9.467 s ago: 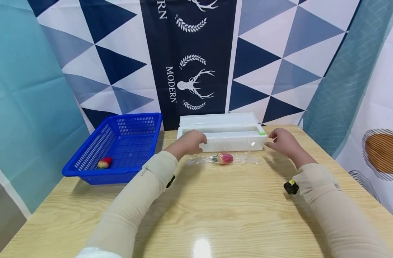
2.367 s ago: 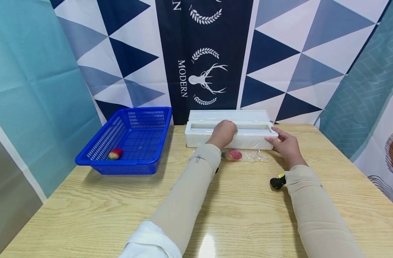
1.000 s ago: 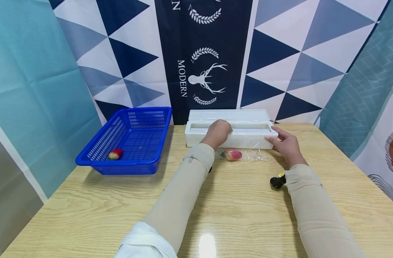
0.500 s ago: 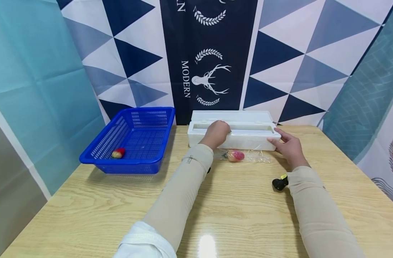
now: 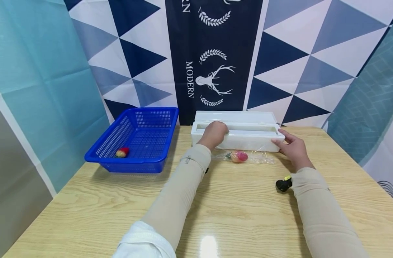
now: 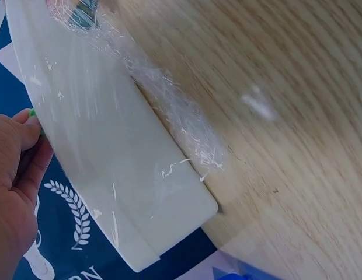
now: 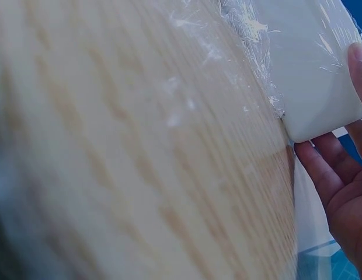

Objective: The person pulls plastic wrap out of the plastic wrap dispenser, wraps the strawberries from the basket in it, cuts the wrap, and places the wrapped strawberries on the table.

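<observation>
Long white rectangular plastic box [image 5: 248, 143] sat lid-up on the wooden desk [image 5: 241, 200]. Left hand [image 5: 214, 134] pinched a small green piece [image 6: 32, 112] at its front top edge; right hand [image 5: 291, 147] gripped the right end, likely bracing it. Clear-film-wrapped red strawberry [image 5: 239, 156] crowded its front; blue plastic basket [image 5: 145, 161] holding another strawberry [image 5: 122, 152] stood left, out of the way.

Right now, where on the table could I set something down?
Bare wood on the table lies between the left sleeve and right sleeve, in front of the wrapped strawberry; another patch, left of the left sleeve, fronts the blue basket. It's crowded at the white box: left hand at its opening, right hand on its right end.
</observation>
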